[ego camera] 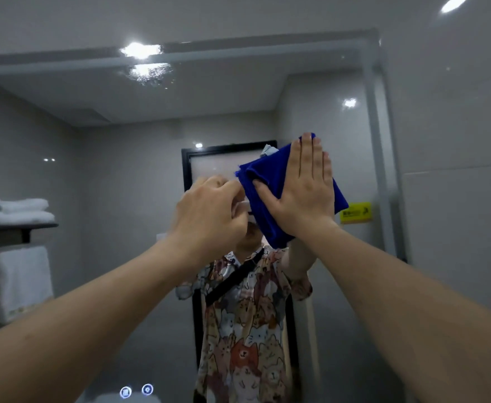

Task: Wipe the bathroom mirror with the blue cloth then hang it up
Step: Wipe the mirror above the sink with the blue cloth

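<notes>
The right hand (302, 190) presses flat, fingers straight, on the folded blue cloth (270, 193) against the mirror (107, 135). The left hand (209, 210), fingers curled, pinches the cloth's left edge. White towels (17, 207) show reflected behind.

Your forearms (412, 301) are bare, with no sleeves showing. At six o'clock, your reflection wears a short-sleeved cartoon-cat shirt (247, 338) crossed by a black strap (232, 279).
</notes>
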Tool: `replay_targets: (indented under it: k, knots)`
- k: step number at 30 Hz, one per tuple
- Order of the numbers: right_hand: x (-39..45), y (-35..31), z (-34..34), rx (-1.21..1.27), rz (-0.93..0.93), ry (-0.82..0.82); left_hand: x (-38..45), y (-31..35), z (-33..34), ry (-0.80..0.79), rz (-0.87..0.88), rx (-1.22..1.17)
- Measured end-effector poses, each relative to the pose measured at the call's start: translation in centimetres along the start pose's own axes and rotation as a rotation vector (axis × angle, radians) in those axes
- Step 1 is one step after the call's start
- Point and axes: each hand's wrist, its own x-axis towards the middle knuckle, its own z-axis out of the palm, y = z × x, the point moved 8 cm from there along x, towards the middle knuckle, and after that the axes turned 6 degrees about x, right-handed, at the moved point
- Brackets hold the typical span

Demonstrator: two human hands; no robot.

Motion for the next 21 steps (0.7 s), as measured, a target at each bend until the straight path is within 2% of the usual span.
replay_targets:
  k: [5, 12, 21]
  knots:
    - [-0.1, 6.0, -1.6, -0.008, 0.053, -0.016, 2.1, 5.5, 2.2, -0.015, 0.043, -0.028]
    - [0.5, 8.2, -1.9, 0.011, 0.044, -0.037, 3.9, 10.2, 3.9, -0.009, 0.081, -0.053]
    - [1.6, 10.9, -3.0, 0.015, 0.107, -0.009, 5.6, 12.7, 4.4, -0.009, 0.136, 0.004]
